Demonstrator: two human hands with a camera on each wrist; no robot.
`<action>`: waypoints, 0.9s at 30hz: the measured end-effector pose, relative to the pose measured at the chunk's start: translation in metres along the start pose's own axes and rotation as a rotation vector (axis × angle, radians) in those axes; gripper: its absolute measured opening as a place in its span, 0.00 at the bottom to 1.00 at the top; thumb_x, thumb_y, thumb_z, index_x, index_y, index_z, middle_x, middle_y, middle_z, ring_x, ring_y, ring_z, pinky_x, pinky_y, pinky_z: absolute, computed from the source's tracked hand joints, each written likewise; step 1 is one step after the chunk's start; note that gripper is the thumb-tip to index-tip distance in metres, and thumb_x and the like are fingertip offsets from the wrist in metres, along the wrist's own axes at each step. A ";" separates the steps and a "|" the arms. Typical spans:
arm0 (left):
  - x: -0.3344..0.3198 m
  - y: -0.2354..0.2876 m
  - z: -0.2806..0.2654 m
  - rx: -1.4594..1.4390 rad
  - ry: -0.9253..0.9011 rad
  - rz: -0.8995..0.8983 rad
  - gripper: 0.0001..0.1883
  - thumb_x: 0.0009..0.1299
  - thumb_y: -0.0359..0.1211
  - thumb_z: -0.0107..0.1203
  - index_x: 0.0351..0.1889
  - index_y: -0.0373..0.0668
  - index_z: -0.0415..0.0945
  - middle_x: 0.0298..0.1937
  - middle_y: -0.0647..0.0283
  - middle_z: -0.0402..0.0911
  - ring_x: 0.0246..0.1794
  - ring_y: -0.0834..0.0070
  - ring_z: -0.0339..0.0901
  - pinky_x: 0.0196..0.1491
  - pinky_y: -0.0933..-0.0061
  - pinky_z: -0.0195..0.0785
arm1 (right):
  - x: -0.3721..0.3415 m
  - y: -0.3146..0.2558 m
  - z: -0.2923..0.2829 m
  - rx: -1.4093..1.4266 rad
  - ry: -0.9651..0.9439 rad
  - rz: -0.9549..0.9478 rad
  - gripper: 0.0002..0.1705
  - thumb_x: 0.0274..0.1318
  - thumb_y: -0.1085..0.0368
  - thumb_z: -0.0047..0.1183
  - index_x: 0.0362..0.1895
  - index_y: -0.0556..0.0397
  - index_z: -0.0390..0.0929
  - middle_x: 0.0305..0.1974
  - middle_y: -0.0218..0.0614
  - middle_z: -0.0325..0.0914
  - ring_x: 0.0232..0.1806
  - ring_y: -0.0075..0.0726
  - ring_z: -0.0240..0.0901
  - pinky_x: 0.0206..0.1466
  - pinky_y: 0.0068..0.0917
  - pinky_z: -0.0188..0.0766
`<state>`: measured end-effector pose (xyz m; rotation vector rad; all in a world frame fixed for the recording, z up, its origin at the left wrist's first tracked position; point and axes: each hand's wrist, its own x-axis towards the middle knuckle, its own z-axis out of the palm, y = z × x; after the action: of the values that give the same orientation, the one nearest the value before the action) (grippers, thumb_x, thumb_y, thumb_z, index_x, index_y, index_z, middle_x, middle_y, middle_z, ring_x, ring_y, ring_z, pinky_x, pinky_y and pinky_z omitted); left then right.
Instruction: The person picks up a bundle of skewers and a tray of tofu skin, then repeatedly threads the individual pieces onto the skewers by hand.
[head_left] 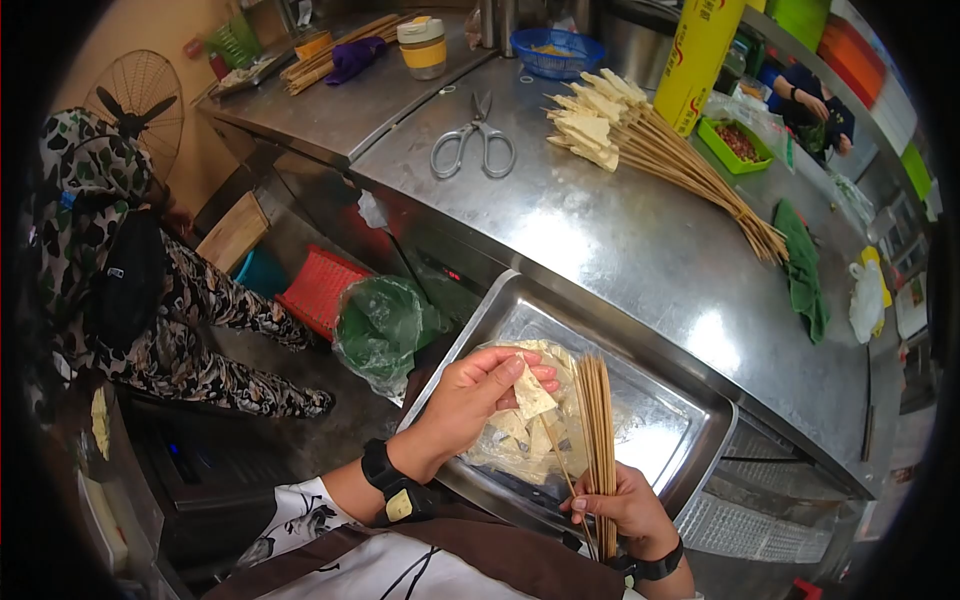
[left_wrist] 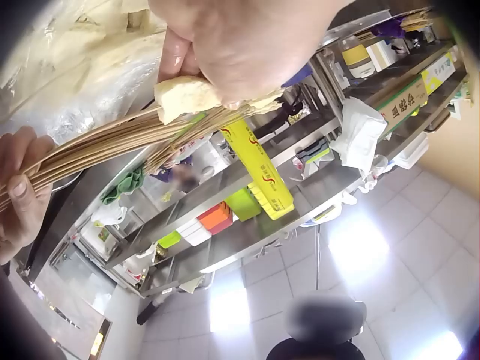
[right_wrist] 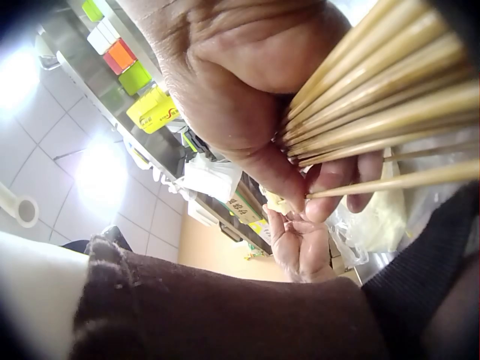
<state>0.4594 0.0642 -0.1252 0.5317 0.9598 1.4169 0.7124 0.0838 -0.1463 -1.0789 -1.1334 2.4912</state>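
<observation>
My left hand (head_left: pixel 470 395) pinches a pale yellow piece of tofu skin (head_left: pixel 533 398) between thumb and fingers. My right hand (head_left: pixel 632 512) grips a thick bundle of bamboo skewers (head_left: pixel 597 420). One single skewer (right_wrist: pixel 390 182) stands apart from that bundle, held between the right thumb and fingertip. In the head view it slants up to the lower edge of the tofu skin. Below both hands, more tofu skin pieces lie in a clear plastic bag (head_left: pixel 490 455) inside a steel tray (head_left: pixel 690 400).
On the steel counter (head_left: pixel 560 230) lie scissors (head_left: pixel 475 138) and a bunch of skewers (head_left: pixel 690 170) with tofu skin on their ends. Behind are a blue basket (head_left: pixel 556 65), a yellow box (head_left: pixel 695 60) and a green tray (head_left: pixel 735 145). A person in camouflage clothing (head_left: pixel 150 250) stands at left.
</observation>
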 end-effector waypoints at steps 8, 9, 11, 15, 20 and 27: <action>0.002 -0.011 -0.001 0.052 0.016 0.014 0.10 0.74 0.32 0.44 0.46 0.34 0.69 0.47 0.50 0.77 0.50 0.60 0.76 0.55 0.62 0.70 | 0.002 0.003 -0.003 0.008 0.011 -0.003 0.09 0.51 0.75 0.57 0.36 0.59 0.71 0.28 0.37 0.76 0.29 0.29 0.76 0.40 0.25 0.73; 0.002 -0.012 0.000 0.058 0.007 0.021 0.10 0.74 0.32 0.44 0.45 0.34 0.70 0.47 0.51 0.78 0.50 0.61 0.76 0.54 0.63 0.71 | 0.001 0.002 -0.002 0.010 0.015 0.004 0.09 0.51 0.75 0.57 0.36 0.60 0.71 0.28 0.37 0.77 0.29 0.29 0.76 0.39 0.25 0.73; 0.003 -0.015 0.001 0.062 -0.003 0.030 0.10 0.73 0.32 0.44 0.45 0.34 0.70 0.46 0.52 0.78 0.50 0.62 0.77 0.53 0.65 0.71 | 0.002 0.001 -0.002 0.002 0.018 -0.005 0.09 0.51 0.75 0.58 0.36 0.60 0.71 0.28 0.36 0.76 0.29 0.29 0.76 0.39 0.25 0.73; 0.001 -0.022 0.004 0.115 -0.007 -0.018 0.09 0.74 0.32 0.44 0.44 0.36 0.71 0.46 0.54 0.79 0.49 0.66 0.78 0.49 0.71 0.72 | 0.001 -0.001 0.000 -0.005 0.035 -0.005 0.08 0.51 0.75 0.57 0.35 0.59 0.71 0.27 0.36 0.76 0.29 0.29 0.76 0.41 0.26 0.74; -0.001 -0.024 0.004 0.086 -0.019 0.004 0.09 0.74 0.33 0.45 0.44 0.37 0.71 0.45 0.56 0.80 0.48 0.69 0.78 0.47 0.74 0.72 | 0.002 0.000 0.001 0.003 0.034 -0.020 0.08 0.51 0.75 0.57 0.35 0.59 0.71 0.27 0.35 0.75 0.28 0.30 0.76 0.45 0.29 0.74; -0.008 -0.030 0.007 0.155 -0.004 -0.118 0.11 0.74 0.35 0.45 0.45 0.39 0.71 0.46 0.59 0.80 0.49 0.72 0.77 0.47 0.77 0.70 | 0.003 0.000 0.002 -0.018 0.047 -0.020 0.08 0.51 0.76 0.56 0.35 0.60 0.71 0.26 0.35 0.75 0.28 0.30 0.76 0.47 0.30 0.73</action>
<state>0.4833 0.0541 -0.1439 0.5831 1.0858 1.2424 0.7093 0.0842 -0.1468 -1.1186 -1.1493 2.4320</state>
